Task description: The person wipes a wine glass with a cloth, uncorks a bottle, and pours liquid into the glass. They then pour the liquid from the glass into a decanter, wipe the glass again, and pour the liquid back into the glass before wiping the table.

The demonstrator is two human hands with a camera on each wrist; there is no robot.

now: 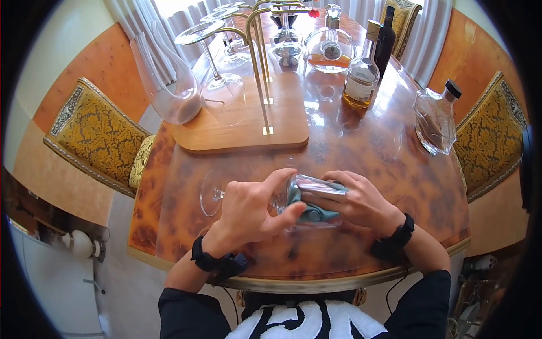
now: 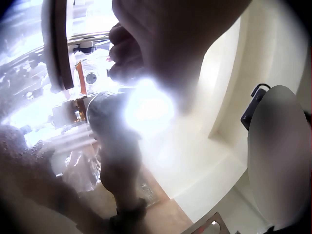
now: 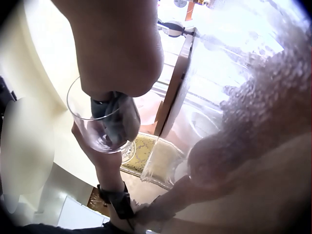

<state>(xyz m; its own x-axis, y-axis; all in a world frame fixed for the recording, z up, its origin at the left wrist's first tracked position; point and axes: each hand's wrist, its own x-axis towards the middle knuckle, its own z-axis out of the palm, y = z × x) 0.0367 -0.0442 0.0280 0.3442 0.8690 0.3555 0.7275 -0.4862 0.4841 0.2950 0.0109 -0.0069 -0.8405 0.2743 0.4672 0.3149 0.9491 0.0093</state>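
A clear stemmed wine glass lies sideways between the two hands, its round foot [image 1: 210, 193] pointing left and its mouth toward the right. My left hand [image 1: 245, 212] grips the bowl near the stem, thumb and index finger spread around it. Inside the bowl sits a bunched teal cloth [image 1: 316, 213]. My right hand [image 1: 361, 202] holds this cloth at the mouth, its fingers reaching into the glass. The right wrist view shows the bowl [image 3: 100, 139] with the cloth [image 3: 115, 119] against its inner wall. Glare hides much of the left wrist view.
Beyond the hands stands a wooden glass rack [image 1: 243, 144] with brass arms and hanging glasses. A tilted decanter [image 1: 183, 104] is at its left. Bottles, including an amber one [image 1: 359, 90], stand back right, and a clear angular decanter [image 1: 435, 121] sits near the right edge.
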